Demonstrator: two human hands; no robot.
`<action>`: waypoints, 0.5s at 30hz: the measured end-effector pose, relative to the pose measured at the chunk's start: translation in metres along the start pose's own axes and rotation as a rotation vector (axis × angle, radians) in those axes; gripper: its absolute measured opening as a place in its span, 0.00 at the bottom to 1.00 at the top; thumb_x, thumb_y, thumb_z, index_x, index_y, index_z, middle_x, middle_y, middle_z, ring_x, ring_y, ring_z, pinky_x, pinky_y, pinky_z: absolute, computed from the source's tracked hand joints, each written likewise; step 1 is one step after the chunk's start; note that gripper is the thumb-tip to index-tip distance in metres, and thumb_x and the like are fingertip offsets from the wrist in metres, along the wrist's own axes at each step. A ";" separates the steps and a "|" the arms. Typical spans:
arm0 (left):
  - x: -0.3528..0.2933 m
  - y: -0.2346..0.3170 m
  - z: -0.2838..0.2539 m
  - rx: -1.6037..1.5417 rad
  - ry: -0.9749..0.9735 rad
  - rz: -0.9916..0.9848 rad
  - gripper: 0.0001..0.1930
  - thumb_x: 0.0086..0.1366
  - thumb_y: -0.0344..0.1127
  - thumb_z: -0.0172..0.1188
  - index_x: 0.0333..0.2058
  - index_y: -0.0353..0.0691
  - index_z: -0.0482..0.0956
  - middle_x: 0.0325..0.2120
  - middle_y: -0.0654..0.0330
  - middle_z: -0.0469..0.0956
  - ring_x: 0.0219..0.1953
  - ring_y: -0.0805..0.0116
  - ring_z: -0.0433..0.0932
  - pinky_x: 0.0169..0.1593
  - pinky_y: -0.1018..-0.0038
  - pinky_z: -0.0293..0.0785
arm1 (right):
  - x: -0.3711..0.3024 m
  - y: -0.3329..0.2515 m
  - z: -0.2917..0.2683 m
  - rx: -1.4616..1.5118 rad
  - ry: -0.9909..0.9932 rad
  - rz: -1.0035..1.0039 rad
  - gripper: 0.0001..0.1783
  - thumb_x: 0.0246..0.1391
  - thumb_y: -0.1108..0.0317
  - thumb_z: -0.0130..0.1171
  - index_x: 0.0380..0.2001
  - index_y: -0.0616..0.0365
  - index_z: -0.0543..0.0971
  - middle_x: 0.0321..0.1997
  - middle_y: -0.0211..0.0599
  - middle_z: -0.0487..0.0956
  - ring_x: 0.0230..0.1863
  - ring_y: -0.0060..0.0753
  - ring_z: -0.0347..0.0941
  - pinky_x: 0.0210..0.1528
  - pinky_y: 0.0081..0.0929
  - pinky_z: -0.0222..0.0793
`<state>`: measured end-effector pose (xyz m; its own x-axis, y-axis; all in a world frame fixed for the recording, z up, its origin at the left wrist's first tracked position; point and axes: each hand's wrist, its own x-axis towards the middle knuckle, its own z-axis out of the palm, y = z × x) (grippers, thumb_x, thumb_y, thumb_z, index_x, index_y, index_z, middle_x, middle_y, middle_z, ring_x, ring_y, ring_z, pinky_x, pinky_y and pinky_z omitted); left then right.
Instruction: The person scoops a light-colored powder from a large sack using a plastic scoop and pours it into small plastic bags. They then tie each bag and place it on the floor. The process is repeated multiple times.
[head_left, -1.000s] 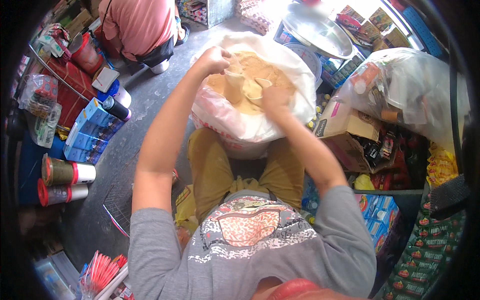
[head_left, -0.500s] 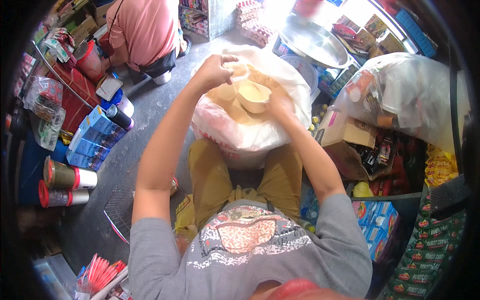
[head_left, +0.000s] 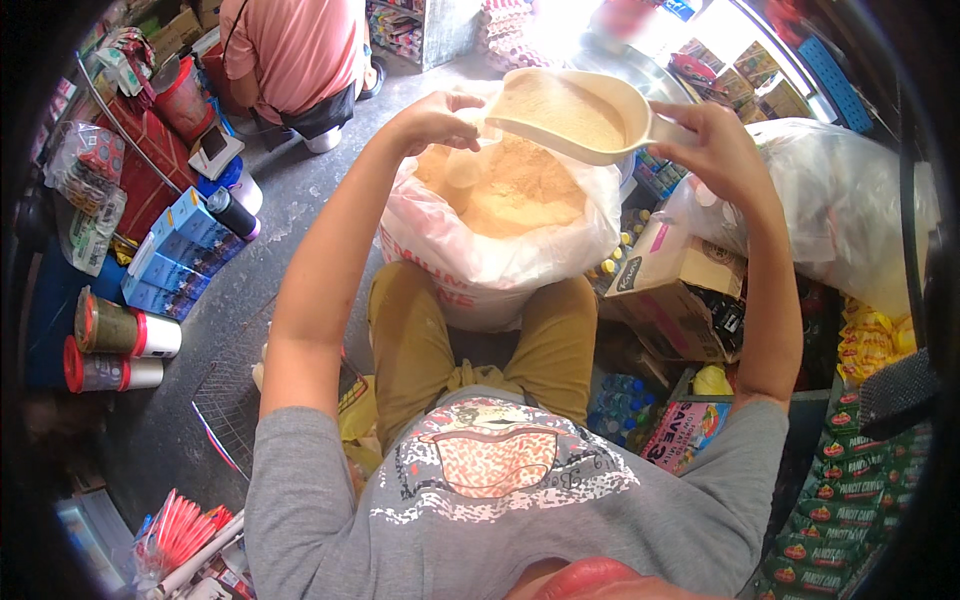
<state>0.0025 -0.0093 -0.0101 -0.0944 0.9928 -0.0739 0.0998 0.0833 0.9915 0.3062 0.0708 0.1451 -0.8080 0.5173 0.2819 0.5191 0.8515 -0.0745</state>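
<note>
A large white plastic sack [head_left: 440, 265] stands upright between my knees, its mouth wide around a tan, fine-grained powder [head_left: 535, 190]. My right hand [head_left: 715, 150] is closed on the handle of a cream-coloured scoop [head_left: 635, 105], raised over the sack's far side and heaped with the same powder. The scoop's lip is tipped toward my left hand [head_left: 437, 124], whose fingers pinch the top of a clear plastic bag [head_left: 462, 170]. This bag hangs down over the powder; its mouth is partly hidden by the scoop.
A person in a pink shirt [head_left: 300, 60] bends at the upper left. To the right are a cardboard box [head_left: 670, 295] and a big translucent bag [head_left: 830, 190]. Lidded tubs [head_left: 115, 365] and blue cartons [head_left: 165, 270] line the left; a wire basket [head_left: 235, 410] lies on the floor.
My right hand has lifted the scoop, full of powder, out of the sack and up to the right. My left hand stays near the same place, still pinching the clear bag.
</note>
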 end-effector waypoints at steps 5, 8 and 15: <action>-0.001 -0.001 0.001 -0.009 0.015 0.025 0.37 0.46 0.23 0.60 0.58 0.26 0.60 0.39 0.49 0.77 0.34 0.67 0.81 0.41 0.77 0.77 | 0.026 -0.041 -0.013 -0.208 -0.040 -0.029 0.25 0.36 0.66 0.69 0.44 0.51 0.81 0.35 0.45 0.81 0.35 0.41 0.78 0.40 0.33 0.71; 0.004 -0.001 0.001 -0.005 -0.004 0.016 0.37 0.45 0.23 0.60 0.58 0.26 0.61 0.38 0.48 0.77 0.34 0.67 0.81 0.41 0.78 0.77 | 0.044 -0.030 -0.012 -0.245 -0.072 -0.017 0.25 0.35 0.63 0.71 0.43 0.48 0.81 0.36 0.42 0.81 0.37 0.40 0.78 0.41 0.34 0.71; 0.003 0.000 0.002 0.026 0.052 0.021 0.37 0.45 0.23 0.60 0.58 0.27 0.61 0.34 0.49 0.79 0.33 0.68 0.81 0.41 0.78 0.77 | 0.080 -0.038 -0.018 -0.482 -0.299 -0.163 0.18 0.46 0.55 0.60 0.33 0.60 0.81 0.32 0.52 0.80 0.34 0.47 0.77 0.39 0.40 0.72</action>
<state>0.0043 -0.0057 -0.0107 -0.1436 0.9886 -0.0463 0.1278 0.0650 0.9897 0.2269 0.0784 0.1872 -0.8950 0.4447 -0.0338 0.3933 0.8227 0.4104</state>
